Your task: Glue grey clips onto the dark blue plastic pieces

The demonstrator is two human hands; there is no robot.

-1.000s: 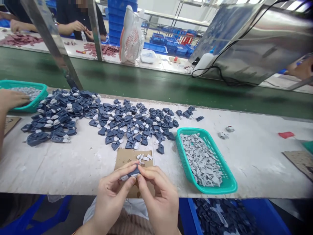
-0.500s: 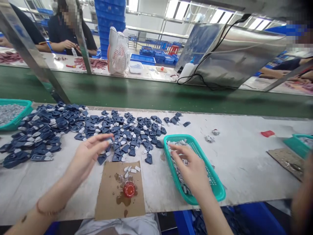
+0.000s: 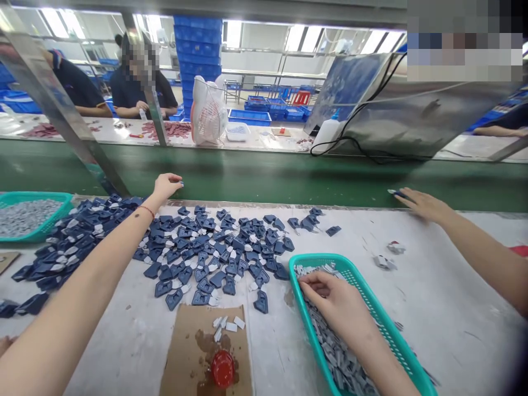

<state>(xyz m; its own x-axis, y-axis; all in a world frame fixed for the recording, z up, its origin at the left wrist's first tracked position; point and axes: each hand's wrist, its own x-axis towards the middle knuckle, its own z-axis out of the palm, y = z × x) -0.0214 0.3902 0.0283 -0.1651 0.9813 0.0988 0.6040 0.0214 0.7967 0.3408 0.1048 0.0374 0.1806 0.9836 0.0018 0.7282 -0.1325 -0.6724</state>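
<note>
My left hand reaches out over the green belt with its fingertips pinched on a small blue plastic part, mostly hidden by the fingers. My right hand is inside the teal basket, fingertips closed among small grey pieces; whether one is between them I cannot make out. Many dark blue plastic parts with pale tabs lie heaped beneath and beside my left forearm. In front of me, a cardboard sheet bears a red round cap and several light grey pieces.
A co-worker's hand extends from the right over the belt edge with a blue part. Another teal basket of grey pieces stands at left. A slanted metal post rises beside the belt. Crumpled scraps lie right of the near basket.
My left hand has moved forward from above the blue parts to the belt. My right hand's fingers have closed in the basket. A co-worker's hand has come in over the belt.
</note>
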